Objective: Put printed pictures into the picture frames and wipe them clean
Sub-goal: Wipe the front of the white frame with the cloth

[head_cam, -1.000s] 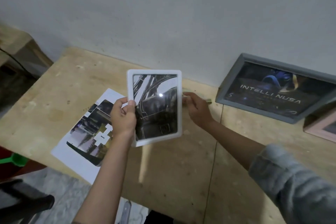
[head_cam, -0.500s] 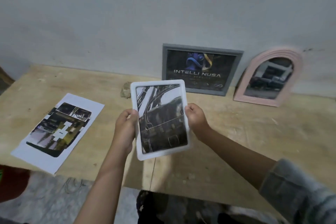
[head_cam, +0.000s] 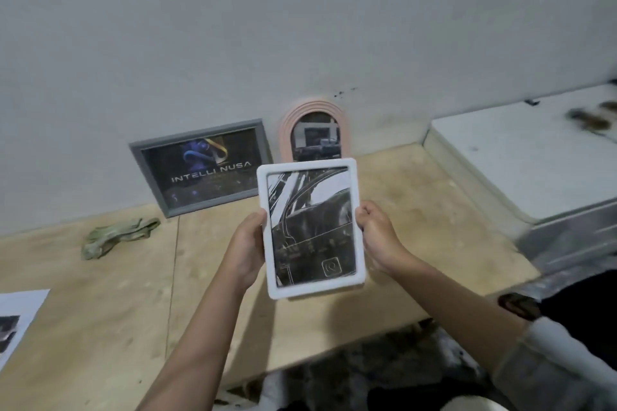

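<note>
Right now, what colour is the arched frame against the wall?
Pale pink arched frame, seen in the head view.

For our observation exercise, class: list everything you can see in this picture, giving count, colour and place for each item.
white frame: one, white, holding a dark print, held up over the table
grey frame: one, grey, leaning on the wall at the table's back
arched frame: one, pink, leaning on the wall beside the grey frame
cloth: one, greenish, crumpled on the table left of the grey frame
printed sheet: one, white with a dark print, at the table's left edge
table: one, light wood
white slab: one, at the right
hands: left hand and right hand, gripping the white frame's sides
</note>
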